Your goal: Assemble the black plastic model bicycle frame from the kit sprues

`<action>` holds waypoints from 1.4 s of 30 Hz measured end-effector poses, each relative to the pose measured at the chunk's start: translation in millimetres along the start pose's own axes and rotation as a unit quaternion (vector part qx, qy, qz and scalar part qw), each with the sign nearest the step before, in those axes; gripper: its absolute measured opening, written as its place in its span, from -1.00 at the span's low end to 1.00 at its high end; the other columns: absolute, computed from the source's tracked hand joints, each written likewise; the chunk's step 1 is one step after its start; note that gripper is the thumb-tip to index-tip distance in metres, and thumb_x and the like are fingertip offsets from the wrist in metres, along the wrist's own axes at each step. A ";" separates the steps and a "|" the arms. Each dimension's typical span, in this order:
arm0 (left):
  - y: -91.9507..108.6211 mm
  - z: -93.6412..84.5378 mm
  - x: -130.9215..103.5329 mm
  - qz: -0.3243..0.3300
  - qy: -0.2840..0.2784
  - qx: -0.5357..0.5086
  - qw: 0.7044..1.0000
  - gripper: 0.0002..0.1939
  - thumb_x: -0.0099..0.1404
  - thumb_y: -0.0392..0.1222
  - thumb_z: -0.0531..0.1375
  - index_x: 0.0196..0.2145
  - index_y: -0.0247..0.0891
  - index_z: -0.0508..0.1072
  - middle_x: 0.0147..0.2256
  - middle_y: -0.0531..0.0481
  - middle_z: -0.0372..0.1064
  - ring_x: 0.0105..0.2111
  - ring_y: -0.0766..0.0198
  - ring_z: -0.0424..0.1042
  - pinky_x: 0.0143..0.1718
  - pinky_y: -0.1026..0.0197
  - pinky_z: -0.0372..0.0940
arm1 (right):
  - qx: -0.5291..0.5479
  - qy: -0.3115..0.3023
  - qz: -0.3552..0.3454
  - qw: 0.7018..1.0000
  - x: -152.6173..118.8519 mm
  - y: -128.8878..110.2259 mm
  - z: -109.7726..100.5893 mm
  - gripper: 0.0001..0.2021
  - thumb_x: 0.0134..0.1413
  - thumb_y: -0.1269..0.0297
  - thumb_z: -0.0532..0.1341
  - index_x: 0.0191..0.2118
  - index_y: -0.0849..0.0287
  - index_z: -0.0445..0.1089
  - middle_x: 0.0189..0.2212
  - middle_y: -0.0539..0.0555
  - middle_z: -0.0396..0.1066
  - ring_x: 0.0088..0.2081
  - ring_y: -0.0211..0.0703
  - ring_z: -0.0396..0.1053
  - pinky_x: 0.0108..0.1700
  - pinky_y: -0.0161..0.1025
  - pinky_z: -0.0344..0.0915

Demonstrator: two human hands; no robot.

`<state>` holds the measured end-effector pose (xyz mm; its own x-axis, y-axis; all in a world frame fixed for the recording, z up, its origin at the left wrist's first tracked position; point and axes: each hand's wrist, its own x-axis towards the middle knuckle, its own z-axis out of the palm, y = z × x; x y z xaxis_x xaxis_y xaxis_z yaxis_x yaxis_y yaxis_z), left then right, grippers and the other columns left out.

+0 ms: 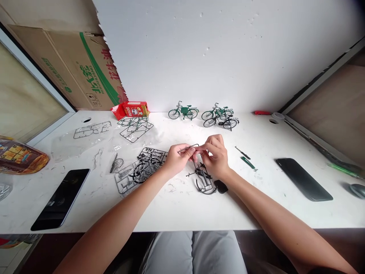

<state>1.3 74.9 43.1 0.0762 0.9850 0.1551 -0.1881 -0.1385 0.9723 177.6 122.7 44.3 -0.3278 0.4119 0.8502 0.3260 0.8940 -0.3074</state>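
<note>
My left hand (178, 159) pinches a thin dark plastic sprue frame (195, 145) between thumb and fingers. Close against it, my right hand (216, 156) has its fingers bent around the same piece, whose lower part hangs between the hands. Small details at the fingertips are hidden. Just beneath lie loose black bicycle model parts (205, 184), among them curved mudguard-like pieces. A small black flat piece (221, 186) rests under my right wrist. Left of my hands is a pile of grey and black sprues (142, 171) with wheels.
Green bicycle models (184, 111) and a black bicycle model (221, 121) stand at the back. A red box (136, 109) sits behind green sprues (137, 129). A small screwdriver (243, 152) and green tool (249, 163) lie right. A phone (61, 199) and black pad (303, 179) flank my arms.
</note>
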 end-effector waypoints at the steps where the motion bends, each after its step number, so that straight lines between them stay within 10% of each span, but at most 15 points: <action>1: 0.2 0.9 -0.1 -0.002 0.008 -0.008 1.000 -0.48 0.30 0.24 0.41 -0.27 -0.37 0.64 -0.45 -0.08 0.55 -0.45 0.26 0.54 -0.30 0.21 0.43 | -0.003 -0.001 0.007 1.000 -0.5 -1.7 1.0 -0.74 0.28 0.58 0.24 -0.29 0.01 0.52 -0.47 0.05 0.26 -0.26 0.01 0.23 -0.24 -0.01 0.25; 12: 1.6 4.2 0.2 -0.052 0.022 -0.097 0.994 -0.52 0.16 0.17 0.52 -0.36 -0.34 0.59 -0.53 0.00 0.48 -0.57 0.34 0.41 -0.36 0.19 0.37 | 0.066 0.009 0.088 0.994 -3.0 -15.2 6.1 -0.76 0.42 0.34 0.24 -0.34 0.01 0.53 -0.42 0.07 0.31 -0.25 0.02 0.30 -0.20 0.04 0.29; 19: 4.3 -6.3 2.4 -0.099 0.023 -0.116 0.988 -0.51 0.23 0.15 0.49 -0.19 -0.38 0.60 -0.44 0.01 0.51 -0.51 0.35 0.47 -0.34 0.22 0.40 | 0.018 0.027 0.026 0.999 1.9 -3.0 -2.1 -0.78 0.30 0.27 0.41 0.01 -0.18 0.64 -0.44 0.05 0.45 -0.24 0.06 0.39 -0.16 0.09 0.36; 34: 2.2 -9.8 0.6 -0.125 0.089 -0.161 0.975 -0.61 0.27 0.03 0.49 -0.17 -0.38 0.65 -0.37 -0.01 0.50 -0.45 0.38 0.48 -0.26 0.20 0.46 | -0.103 -0.167 -0.106 0.975 6.0 17.1 -25.2 -0.51 0.48 0.42 0.15 0.34 -0.27 0.41 -0.21 0.11 0.46 -0.24 -0.04 0.36 -0.24 -0.03 0.33; 38: 0.7 -9.3 0.8 -0.108 0.089 -0.116 0.983 -0.56 0.27 0.09 0.48 -0.14 -0.37 0.65 -0.40 -0.02 0.52 -0.50 0.37 0.49 -0.35 0.22 0.44 | -0.061 -0.141 -0.061 0.986 8.7 11.8 -21.5 -0.77 0.44 0.33 0.26 0.08 -0.04 0.59 -0.27 0.12 0.47 -0.27 -0.06 0.39 -0.28 -0.06 0.36; 42: 2.3 -5.5 0.1 -0.047 0.088 -0.048 0.994 -0.53 0.27 0.14 0.47 -0.14 -0.37 0.64 -0.42 -0.03 0.55 -0.56 0.37 0.48 -0.44 0.26 0.39 | 0.080 -0.080 0.128 0.985 4.1 7.5 -12.2 -0.86 0.40 0.17 0.33 -0.20 0.06 0.60 -0.35 0.09 0.49 -0.29 -0.10 0.43 -0.35 -0.13 0.37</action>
<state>-4.5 75.2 44.4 -0.0735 0.9970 0.0237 -0.2810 -0.0435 0.9587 189.6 128.9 50.6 -0.3930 0.6389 0.6613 0.2772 0.7680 -0.5773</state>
